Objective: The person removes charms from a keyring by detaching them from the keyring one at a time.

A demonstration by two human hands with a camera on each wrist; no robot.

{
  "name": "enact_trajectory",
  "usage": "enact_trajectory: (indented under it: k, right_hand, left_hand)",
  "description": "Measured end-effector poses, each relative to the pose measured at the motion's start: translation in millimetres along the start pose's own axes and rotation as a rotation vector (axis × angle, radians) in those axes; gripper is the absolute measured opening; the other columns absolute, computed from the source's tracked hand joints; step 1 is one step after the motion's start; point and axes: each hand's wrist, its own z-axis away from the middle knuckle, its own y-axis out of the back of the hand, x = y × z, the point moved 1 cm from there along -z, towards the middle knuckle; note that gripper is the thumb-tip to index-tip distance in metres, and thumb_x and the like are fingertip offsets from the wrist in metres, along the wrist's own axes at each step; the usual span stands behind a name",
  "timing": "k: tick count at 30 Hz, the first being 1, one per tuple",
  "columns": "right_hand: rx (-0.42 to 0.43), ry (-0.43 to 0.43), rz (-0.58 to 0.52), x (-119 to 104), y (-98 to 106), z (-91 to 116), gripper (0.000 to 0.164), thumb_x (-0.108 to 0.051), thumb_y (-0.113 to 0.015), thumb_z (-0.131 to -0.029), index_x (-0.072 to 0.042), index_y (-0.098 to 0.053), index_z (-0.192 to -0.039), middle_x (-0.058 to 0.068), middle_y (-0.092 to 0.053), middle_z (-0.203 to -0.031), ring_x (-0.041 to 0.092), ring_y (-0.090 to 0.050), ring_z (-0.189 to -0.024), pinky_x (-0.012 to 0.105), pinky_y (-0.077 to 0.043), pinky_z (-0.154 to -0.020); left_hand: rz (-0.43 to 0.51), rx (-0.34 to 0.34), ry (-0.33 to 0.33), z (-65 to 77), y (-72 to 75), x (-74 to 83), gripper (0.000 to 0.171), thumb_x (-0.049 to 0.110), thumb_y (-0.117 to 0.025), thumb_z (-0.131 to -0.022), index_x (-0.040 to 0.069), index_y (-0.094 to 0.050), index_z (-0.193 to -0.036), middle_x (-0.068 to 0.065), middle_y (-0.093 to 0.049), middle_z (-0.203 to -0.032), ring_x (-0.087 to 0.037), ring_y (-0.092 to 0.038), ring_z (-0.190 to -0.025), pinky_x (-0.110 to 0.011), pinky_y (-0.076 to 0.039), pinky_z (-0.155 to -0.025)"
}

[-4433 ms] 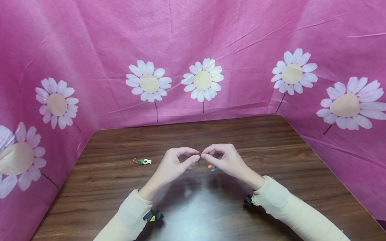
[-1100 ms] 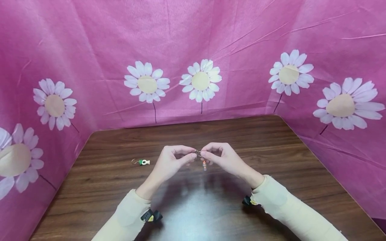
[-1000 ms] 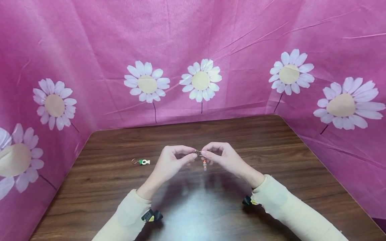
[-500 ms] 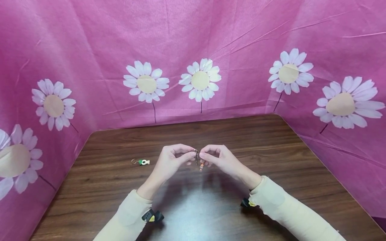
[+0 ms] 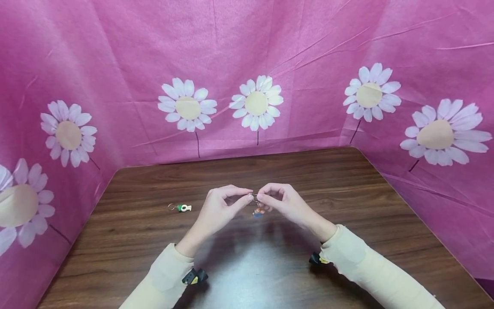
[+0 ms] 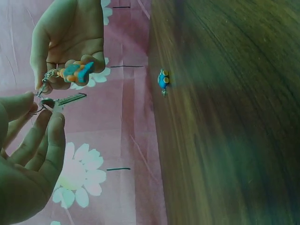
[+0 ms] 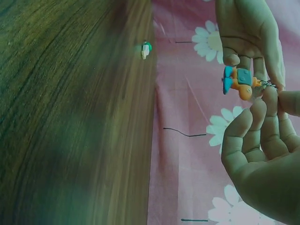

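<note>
My left hand (image 5: 221,206) and right hand (image 5: 285,201) meet fingertip to fingertip above the wooden table. Between them both pinch a small metal key ring (image 5: 255,198) with thumb and forefinger. From its short chain dangles an orange and blue figure charm (image 7: 241,82), under the right fingertips. A metal key (image 6: 70,99) is at the ring too, close to the left fingers in the left wrist view. The fingertips cover part of the ring.
Left of the hands, a green and white charm (image 5: 184,207) with its ring lies on the brown table (image 5: 135,257). In the left wrist view another charm, blue and yellow (image 6: 163,79), lies farther back. A pink flowered curtain (image 5: 224,51) surrounds the table.
The hands stay together at nearly the same place, with small fingertip shifts. The orange and blue charm has swung and turned, and the key has tipped out of its hanging position.
</note>
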Motion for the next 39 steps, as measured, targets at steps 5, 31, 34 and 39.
enact_trajectory:
  k: [5,31,34,39]
  right_hand:
    - [0.004,0.018,0.029,-1.9,1.0,0.6,0.013,-0.014,-0.067,-0.099,-0.001,-0.069,-0.101,0.009,-0.069,-0.084,0.02,-0.063,-0.073,0.033,-0.059,-0.069]
    - [-0.062,0.03,0.022,0.4,5.6,-0.3,0.014,-0.012,-0.066,-0.1,0.001,-0.069,-0.102,0.013,-0.069,-0.085,0.021,-0.065,-0.072,0.051,-0.061,-0.068]
    - [-0.064,0.035,0.033,0.9,5.7,-0.8,0.013,-0.011,-0.066,-0.1,0.002,-0.069,-0.102,0.013,-0.069,-0.085,0.021,-0.064,-0.072,0.054,-0.06,-0.069]
    - [-0.058,0.03,0.045,1.4,6.6,-1.1,0.013,-0.011,-0.066,-0.1,0.001,-0.069,-0.101,0.013,-0.07,-0.086,0.022,-0.064,-0.072,0.051,-0.061,-0.069]
  left_hand:
    - [-0.019,-0.004,-0.02,0.5,1.1,2.4,0.016,0.026,-0.079,-0.091,0.016,-0.082,-0.104,0.012,-0.076,-0.093,-0.008,-0.071,-0.08,-0.028,-0.058,-0.065]
    - [0.238,-0.204,0.269,-1.6,-4.5,3.3,0.023,0.013,-0.066,-0.1,-0.006,-0.071,-0.112,-0.017,-0.076,-0.096,-0.031,-0.075,-0.085,-0.043,-0.062,-0.075]
    - [0.197,-0.241,0.303,-2.7,-4.2,4.0,0.023,0.014,-0.065,-0.1,-0.006,-0.073,-0.109,-0.016,-0.076,-0.092,-0.032,-0.075,-0.083,-0.042,-0.062,-0.074]
    - [0.193,-0.261,0.31,-3.2,-4.5,4.5,0.022,0.012,-0.064,-0.101,-0.007,-0.073,-0.105,-0.018,-0.075,-0.092,-0.035,-0.074,-0.085,-0.042,-0.062,-0.076]
